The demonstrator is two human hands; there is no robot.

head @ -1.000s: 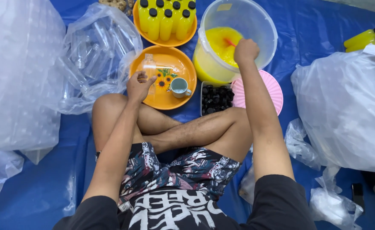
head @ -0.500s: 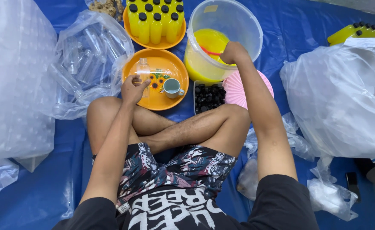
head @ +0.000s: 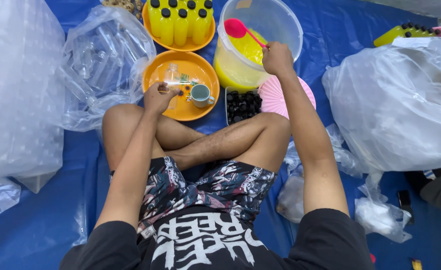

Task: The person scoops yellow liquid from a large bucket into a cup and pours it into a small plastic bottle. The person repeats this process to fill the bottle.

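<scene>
1. Now the big clear bucket (head: 260, 45) of yellow liquid is the anchor: compared with a second ago, the right hand (head: 277, 57) has risen from inside it to its near rim, and a pink ladle (head: 236, 28) that was sunk in the liquid shows above the surface. That suggests a scoop has been drawn and is ready to pour.
2. Left of the bucket, the near orange tray (head: 200, 112) carries a small clear empty bottle (head: 171, 75) standing upright, a grey cup (head: 201, 95) and some small bits.
3. Beyond that tray, a second orange tray (head: 153, 37) holds capped bottles (head: 178, 20) already filled yellow.
4. Just in front of the bucket sit a pink ribbed lid (head: 280, 97) and a dish of black caps (head: 240, 102).
5. The right hand is closed around the ladle's thin handle, bowl raised over the liquid.
6. The left hand (head: 159, 96), fingers curled, grips the empty bottle low down; it has barely moved. The bottle looks dry, transparent and uncapped.
</scene>
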